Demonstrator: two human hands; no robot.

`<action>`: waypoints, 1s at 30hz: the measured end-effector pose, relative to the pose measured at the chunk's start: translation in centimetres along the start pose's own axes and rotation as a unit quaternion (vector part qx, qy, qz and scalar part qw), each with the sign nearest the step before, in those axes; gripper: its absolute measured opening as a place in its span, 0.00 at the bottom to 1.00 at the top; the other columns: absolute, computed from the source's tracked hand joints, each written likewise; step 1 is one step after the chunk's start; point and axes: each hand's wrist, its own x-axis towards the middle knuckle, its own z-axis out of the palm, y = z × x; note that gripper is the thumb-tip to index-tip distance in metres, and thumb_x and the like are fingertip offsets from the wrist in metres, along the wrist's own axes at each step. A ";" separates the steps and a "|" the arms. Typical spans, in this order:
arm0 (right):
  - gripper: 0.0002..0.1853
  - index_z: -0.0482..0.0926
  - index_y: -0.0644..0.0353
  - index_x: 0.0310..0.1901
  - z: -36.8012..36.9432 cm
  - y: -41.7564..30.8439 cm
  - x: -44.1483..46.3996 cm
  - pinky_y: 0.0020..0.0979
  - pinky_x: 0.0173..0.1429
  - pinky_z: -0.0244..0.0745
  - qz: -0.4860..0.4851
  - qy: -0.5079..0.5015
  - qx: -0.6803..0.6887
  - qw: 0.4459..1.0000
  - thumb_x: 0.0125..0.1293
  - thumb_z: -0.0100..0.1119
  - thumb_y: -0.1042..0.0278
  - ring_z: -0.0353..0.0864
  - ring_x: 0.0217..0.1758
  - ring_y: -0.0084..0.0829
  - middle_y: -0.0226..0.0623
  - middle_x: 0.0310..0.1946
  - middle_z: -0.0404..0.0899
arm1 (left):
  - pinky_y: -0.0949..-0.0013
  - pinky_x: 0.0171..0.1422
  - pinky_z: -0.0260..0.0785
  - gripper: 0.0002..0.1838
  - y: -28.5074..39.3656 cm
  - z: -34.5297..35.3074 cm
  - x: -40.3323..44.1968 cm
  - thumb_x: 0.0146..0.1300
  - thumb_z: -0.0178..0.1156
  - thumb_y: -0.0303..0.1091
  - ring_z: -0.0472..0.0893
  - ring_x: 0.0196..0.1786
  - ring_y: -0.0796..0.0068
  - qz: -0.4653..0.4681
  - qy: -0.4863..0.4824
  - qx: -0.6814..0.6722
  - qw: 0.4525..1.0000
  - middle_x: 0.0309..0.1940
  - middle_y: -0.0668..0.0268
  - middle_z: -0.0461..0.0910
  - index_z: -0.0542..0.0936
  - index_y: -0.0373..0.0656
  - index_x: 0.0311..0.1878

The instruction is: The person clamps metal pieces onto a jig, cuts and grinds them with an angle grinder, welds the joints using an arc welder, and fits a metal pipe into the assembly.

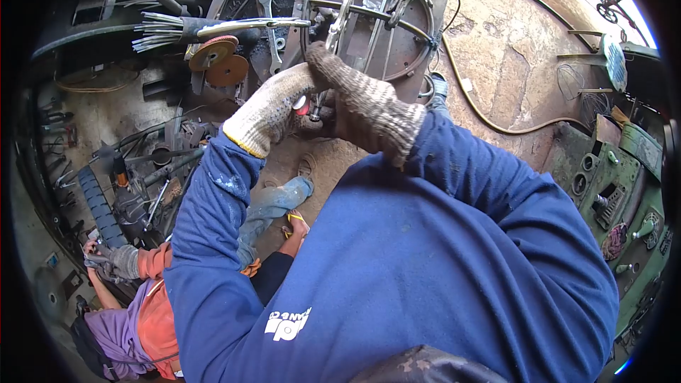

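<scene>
My left hand (266, 110), in a pale knit glove with a yellow cuff edge, reaches up and inward. My right hand (369, 99), in a darker grey-brown knit glove, meets it, with its bunched fingers lying over the left fingertips. Both hands look closed, and what is between them, if anything, is hidden. A small red and white part (303, 105) shows beside my left palm; I cannot tell whether I hold it. Just beyond my hands stands a round metal frame (430, 21) with locking pliers (342, 21) clamped on it.
To the left lie a combination wrench (268, 18), a bundle of welding rods (156, 34) and grinding discs (227, 69). A co-worker (152, 312) crouches at lower left, among metal parts. A hose (489, 122) crosses the floor at right, near green machinery (610, 177).
</scene>
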 end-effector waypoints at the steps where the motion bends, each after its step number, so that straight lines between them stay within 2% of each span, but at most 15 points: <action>1: 0.24 0.80 0.61 0.54 1.2 -0.6 -0.6 0.36 0.47 0.86 0.010 0.020 0.011 1.000 0.71 0.65 0.46 0.86 0.45 0.30 0.40 0.46 0.85 | 0.70 0.58 0.78 0.16 -0.9 -1.7 0.9 0.70 0.61 0.36 0.85 0.52 0.71 0.213 -0.029 0.291 0.932 0.51 0.63 0.84 0.82 0.42 0.58; 4: 0.17 0.80 0.61 0.53 1.0 -0.4 0.7 0.31 0.43 0.86 0.022 0.007 0.039 0.999 0.73 0.63 0.57 0.87 0.44 0.29 0.38 0.45 0.85 | 0.67 0.58 0.76 0.15 -1.5 -2.3 1.2 0.69 0.61 0.36 0.82 0.53 0.74 0.407 -0.053 0.548 0.729 0.52 0.65 0.82 0.82 0.43 0.56; 5: 0.15 0.80 0.61 0.52 0.7 -0.4 0.9 0.31 0.42 0.86 -0.058 -0.014 -0.099 0.993 0.72 0.64 0.60 0.86 0.44 0.28 0.40 0.46 0.85 | 0.67 0.56 0.76 0.15 -1.0 -0.6 0.5 0.70 0.59 0.35 0.81 0.51 0.74 0.257 -0.002 0.370 0.893 0.50 0.66 0.81 0.81 0.42 0.56; 6: 0.13 0.81 0.60 0.53 0.3 -0.2 1.1 0.31 0.43 0.85 -0.088 -0.030 -0.159 0.983 0.71 0.63 0.64 0.87 0.45 0.28 0.41 0.47 0.85 | 0.68 0.54 0.76 0.14 -0.8 0.6 0.1 0.71 0.57 0.35 0.80 0.48 0.74 0.086 0.049 0.161 0.982 0.49 0.67 0.80 0.81 0.41 0.56; 8: 0.13 0.81 0.59 0.54 -0.4 0.2 1.6 0.32 0.46 0.85 -0.153 -0.052 -0.275 0.948 0.68 0.62 0.72 0.87 0.47 0.29 0.43 0.49 0.85 | 0.70 0.53 0.75 0.16 -0.8 1.1 0.1 0.71 0.56 0.35 0.79 0.47 0.76 0.099 0.045 0.161 0.981 0.48 0.68 0.80 0.80 0.40 0.58; 11: 0.21 0.78 0.56 0.61 -0.4 -0.3 0.5 0.33 0.57 0.82 -0.309 0.014 -0.614 0.726 0.65 0.62 0.76 0.86 0.51 0.35 0.40 0.49 0.85 | 0.72 0.54 0.71 0.18 -1.0 1.1 0.3 0.69 0.60 0.38 0.78 0.45 0.80 0.134 0.032 0.174 0.975 0.45 0.69 0.82 0.81 0.40 0.57; 14: 0.17 0.79 0.59 0.60 -0.8 -0.5 1.0 0.37 0.57 0.82 -0.324 -0.015 -0.631 0.705 0.71 0.61 0.66 0.86 0.52 0.36 0.41 0.49 0.86 | 0.72 0.56 0.72 0.17 -0.8 1.2 0.2 0.70 0.60 0.38 0.79 0.47 0.79 0.116 0.024 0.154 0.981 0.45 0.69 0.82 0.81 0.39 0.57; 15: 0.17 0.79 0.59 0.60 -0.9 -0.5 0.9 0.37 0.57 0.82 -0.322 -0.013 -0.631 0.706 0.71 0.61 0.66 0.86 0.52 0.36 0.41 0.49 0.86 | 0.72 0.56 0.72 0.17 -1.0 1.1 0.3 0.70 0.60 0.38 0.79 0.47 0.79 0.114 0.023 0.153 0.981 0.45 0.69 0.82 0.81 0.39 0.57; 16: 0.20 0.78 0.59 0.61 -0.3 -0.6 0.4 0.39 0.58 0.82 -0.174 -0.007 -0.362 0.916 0.74 0.58 0.57 0.86 0.52 0.38 0.41 0.50 0.85 | 0.71 0.57 0.72 0.18 -1.2 0.8 0.5 0.70 0.60 0.38 0.79 0.49 0.79 0.179 -0.018 0.175 0.968 0.45 0.69 0.82 0.80 0.39 0.58; 17: 0.23 0.78 0.58 0.62 0.1 -0.7 0.3 0.41 0.59 0.82 -0.003 -0.001 -0.044 0.999 0.77 0.55 0.48 0.86 0.53 0.39 0.41 0.51 0.85 | 0.71 0.57 0.72 0.18 -1.2 0.7 0.6 0.70 0.61 0.38 0.79 0.49 0.78 0.211 -0.037 0.186 0.959 0.46 0.68 0.82 0.80 0.40 0.58; 18: 0.23 0.78 0.58 0.62 -1.1 -0.3 0.6 0.41 0.59 0.82 -0.001 -0.001 -0.043 0.999 0.77 0.55 0.48 0.86 0.53 0.39 0.41 0.51 0.85 | 0.71 0.58 0.72 0.18 -1.1 0.5 0.7 0.70 0.61 0.38 0.79 0.50 0.78 0.242 -0.056 0.196 0.949 0.46 0.68 0.82 0.80 0.40 0.59; 20: 0.28 0.73 0.56 0.66 -4.5 0.3 0.8 0.44 0.62 0.81 0.011 -0.039 -0.090 0.995 0.76 0.55 0.42 0.85 0.56 0.39 0.40 0.59 0.81 | 0.74 0.52 0.72 0.19 -0.7 0.3 0.7 0.70 0.62 0.40 0.80 0.49 0.81 0.102 0.001 0.220 0.970 0.48 0.68 0.83 0.81 0.40 0.59; 22: 0.29 0.68 0.56 0.70 -5.1 0.8 -0.5 0.46 0.59 0.82 0.031 -0.089 -0.071 0.993 0.78 0.52 0.45 0.84 0.54 0.41 0.40 0.58 0.80 | 0.73 0.53 0.72 0.20 -0.4 0.4 0.7 0.69 0.62 0.41 0.81 0.49 0.80 0.086 0.002 0.196 0.977 0.48 0.66 0.84 0.80 0.39 0.59; 24: 0.29 0.68 0.56 0.71 -4.5 0.6 -1.3 0.44 0.55 0.83 0.167 -0.089 -0.104 0.976 0.78 0.53 0.45 0.84 0.51 0.40 0.38 0.53 0.81 | 0.73 0.53 0.72 0.21 -0.3 0.6 0.8 0.69 0.63 0.41 0.82 0.48 0.78 0.059 0.002 0.153 0.986 0.47 0.62 0.86 0.80 0.37 0.58; 30: 0.18 0.77 0.55 0.62 -6.1 2.3 0.9 0.34 0.53 0.82 0.185 -0.093 -0.092 0.974 0.75 0.62 0.59 0.85 0.48 0.28 0.34 0.49 0.85 | 0.66 0.62 0.75 0.21 -2.5 -2.7 2.7 0.68 0.62 0.39 0.85 0.50 0.68 0.087 -0.041 0.126 0.987 0.46 0.57 0.86 0.78 0.33 0.56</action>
